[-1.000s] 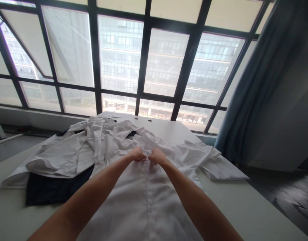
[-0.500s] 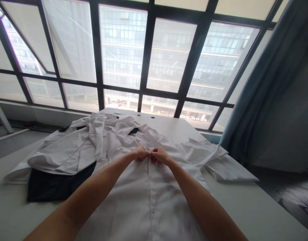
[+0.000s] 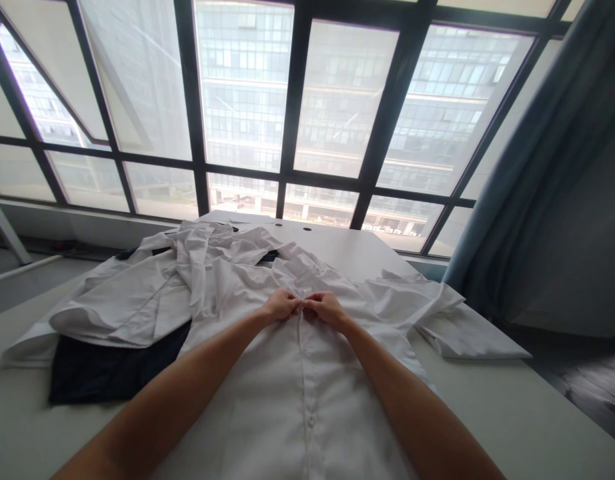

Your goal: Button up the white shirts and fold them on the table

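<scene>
A white shirt [image 3: 257,393] lies spread out face up on the table, its button placket running down the middle toward me. My left hand [image 3: 283,305] is closed in a pinch on the placket's edge near the collar. Right beside it, my right hand [image 3: 325,309] also pinches the placket, and the fingertips of both hands almost meet. Whatever button sits between the fingers is hidden. Lower on the placket a small button [image 3: 311,421] shows. The shirt's collar [image 3: 287,267] lies just beyond my hands.
At the left is a heap of crumpled white shirts [image 3: 137,300], with a dark navy cloth [image 3: 117,367] under it. A folded white garment [image 3: 477,333] lies near the right edge of the white table [image 3: 527,407]. Behind stand large windows and a blue-grey curtain [image 3: 527,167].
Both hands stay pinched on the placket, with only slight finger movement and a small shift to the right. The camera view has tilted a little.
</scene>
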Tool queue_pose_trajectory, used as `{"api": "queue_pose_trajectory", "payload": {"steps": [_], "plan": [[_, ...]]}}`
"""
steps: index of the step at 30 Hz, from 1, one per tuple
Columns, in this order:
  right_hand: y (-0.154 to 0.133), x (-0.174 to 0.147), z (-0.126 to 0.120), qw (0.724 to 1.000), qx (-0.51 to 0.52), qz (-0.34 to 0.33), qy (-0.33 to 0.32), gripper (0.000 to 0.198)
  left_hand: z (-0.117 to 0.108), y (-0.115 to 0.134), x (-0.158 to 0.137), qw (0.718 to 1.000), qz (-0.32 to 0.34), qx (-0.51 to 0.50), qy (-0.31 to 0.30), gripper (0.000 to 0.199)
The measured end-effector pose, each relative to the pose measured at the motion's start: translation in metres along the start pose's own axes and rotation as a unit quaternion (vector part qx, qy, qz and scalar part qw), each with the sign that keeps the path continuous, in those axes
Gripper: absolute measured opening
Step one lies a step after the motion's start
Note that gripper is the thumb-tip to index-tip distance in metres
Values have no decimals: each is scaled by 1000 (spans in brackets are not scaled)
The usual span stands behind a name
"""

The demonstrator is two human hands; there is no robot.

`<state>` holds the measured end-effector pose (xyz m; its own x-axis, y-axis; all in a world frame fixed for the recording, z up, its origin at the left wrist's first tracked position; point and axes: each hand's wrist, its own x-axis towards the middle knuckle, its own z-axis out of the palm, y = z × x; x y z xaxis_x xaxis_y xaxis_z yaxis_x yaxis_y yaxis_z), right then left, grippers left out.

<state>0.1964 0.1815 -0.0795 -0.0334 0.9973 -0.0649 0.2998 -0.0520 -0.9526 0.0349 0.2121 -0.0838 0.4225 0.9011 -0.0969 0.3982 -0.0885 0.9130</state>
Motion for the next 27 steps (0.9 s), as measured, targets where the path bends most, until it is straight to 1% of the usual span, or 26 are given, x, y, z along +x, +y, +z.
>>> {"api": "queue_pose_trajectory", "payload": {"steps": [4,7,9,13,15,17,21,24,27], "plan": [[-3,-3,-1,1000,5,15,-25,9,1,4,-3,1000,-4,0,1,30],[-1,-1,1,1000,-7,6,-25,8,0,6,-7,1000,-7,-3,-6,29],[2,1,3,1000,-21,-18,-10,7,-1,7,-8,1000,-10,-7,-6,34],[12,7,8,996,-53,-74,11,7,-1,5,-7,1000,-5,2,-2,50],[17,10,10,993,-71,-90,23,4,0,3,-5,1000,-7,18,7,55],[20,12,11,991,-89,-98,33,4,1,2,-2,999,-16,24,17,57],[19,12,10,990,-101,-95,22,5,2,1,0,1000,-20,6,17,49],[13,9,8,993,-83,-79,7,6,3,0,0,999,-20,10,25,42],[8,6,6,997,-54,-53,-11,9,4,-1,0,999,-14,20,32,39]]}}
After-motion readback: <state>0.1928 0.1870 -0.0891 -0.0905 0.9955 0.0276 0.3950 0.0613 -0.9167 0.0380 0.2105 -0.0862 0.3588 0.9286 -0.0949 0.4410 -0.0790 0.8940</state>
